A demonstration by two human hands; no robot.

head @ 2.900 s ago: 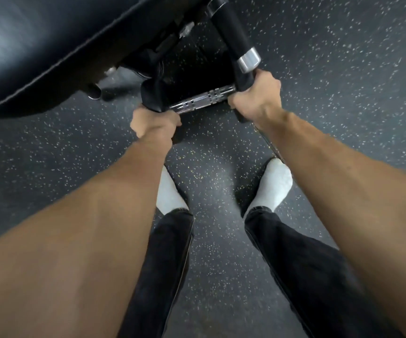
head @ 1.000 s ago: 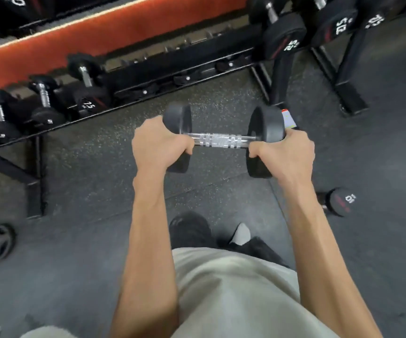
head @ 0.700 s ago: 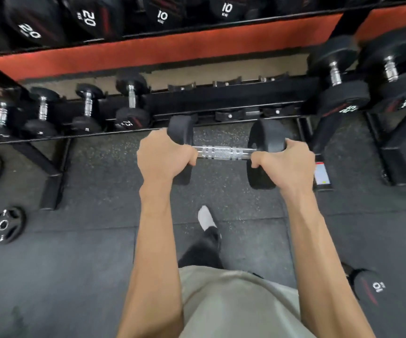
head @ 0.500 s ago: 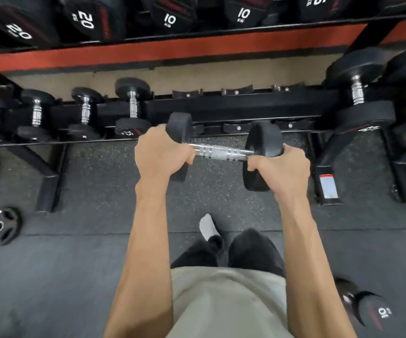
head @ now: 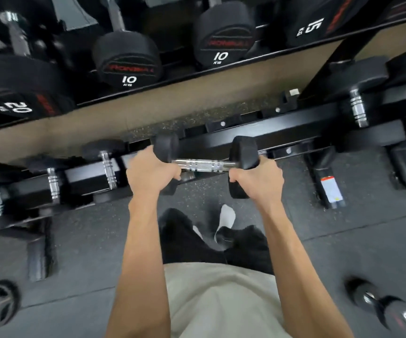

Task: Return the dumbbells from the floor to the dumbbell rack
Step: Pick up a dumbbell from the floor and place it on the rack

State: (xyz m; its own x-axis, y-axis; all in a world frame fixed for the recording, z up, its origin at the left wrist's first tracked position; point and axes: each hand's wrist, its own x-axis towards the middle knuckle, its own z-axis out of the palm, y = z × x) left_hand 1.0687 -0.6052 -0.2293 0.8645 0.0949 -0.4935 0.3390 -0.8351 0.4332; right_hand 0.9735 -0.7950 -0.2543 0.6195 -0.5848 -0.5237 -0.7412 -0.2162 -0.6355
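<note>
Currently, your left hand (head: 150,174) and right hand (head: 258,179) are each clamped on one head of the dumbbell (head: 203,165), holding it level in the air just in front of the dumbbell rack (head: 282,128), at its lower rail. Another dumbbell (head: 381,306) lies on the floor (head: 87,240) to your right.

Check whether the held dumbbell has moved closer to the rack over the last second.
Yes. The dumbbell, held at its heads by the left hand and right hand, has moved forward and now overlaps the lower rack rail; earlier it hung over floor.
</note>
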